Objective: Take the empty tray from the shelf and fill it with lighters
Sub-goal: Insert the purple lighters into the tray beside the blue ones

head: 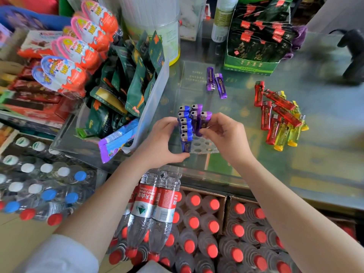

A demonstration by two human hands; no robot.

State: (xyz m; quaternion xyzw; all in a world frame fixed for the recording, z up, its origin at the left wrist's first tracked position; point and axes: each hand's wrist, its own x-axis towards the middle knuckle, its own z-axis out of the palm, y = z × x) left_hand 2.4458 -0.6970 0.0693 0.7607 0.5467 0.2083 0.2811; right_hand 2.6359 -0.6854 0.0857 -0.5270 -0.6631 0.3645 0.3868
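Centre of frame: perforated tray sits on the glass bench, part filled. Five blue lighters stand in a row along its left side, purple lighters beside them. Left hand cups the tray's left edge, thumb under the blue row. Right hand pinches one purple lighter. Loose purple pair upper centre; red and yellow pile at right.

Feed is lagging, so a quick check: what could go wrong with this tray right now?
1. The tray sits near the counter's front edge; a push might tip it onto the bottles.
2. The right hand pinches a purple lighter among upright neighbours; it might topple them.
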